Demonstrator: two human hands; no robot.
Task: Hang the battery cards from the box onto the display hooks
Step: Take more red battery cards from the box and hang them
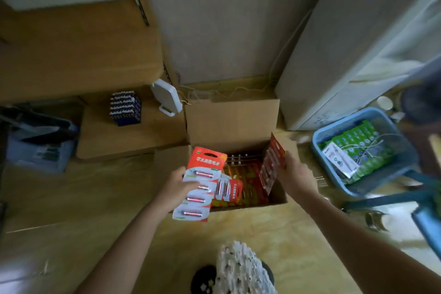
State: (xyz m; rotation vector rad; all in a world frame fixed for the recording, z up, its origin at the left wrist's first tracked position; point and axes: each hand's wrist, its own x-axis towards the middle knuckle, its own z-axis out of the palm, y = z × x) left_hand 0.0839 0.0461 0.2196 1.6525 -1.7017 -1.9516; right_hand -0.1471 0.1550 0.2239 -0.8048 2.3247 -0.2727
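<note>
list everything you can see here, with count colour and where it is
open brown cardboard box: one, on the floor at centre
red battery cards lying in the box: several, count unclear
red battery card with four cells, face up: one, in the left hand over the box's left edge
red battery card seen edge-on: at least one, in the right hand over the box's right side
blue plastic basket: one, right of the box, holding green packs
dark blue block of batteries: one, on a low brown shelf at left
white plastic device: one, behind the box
left hand: fingers closed on its card
right hand: fingers closed on its card
</note>
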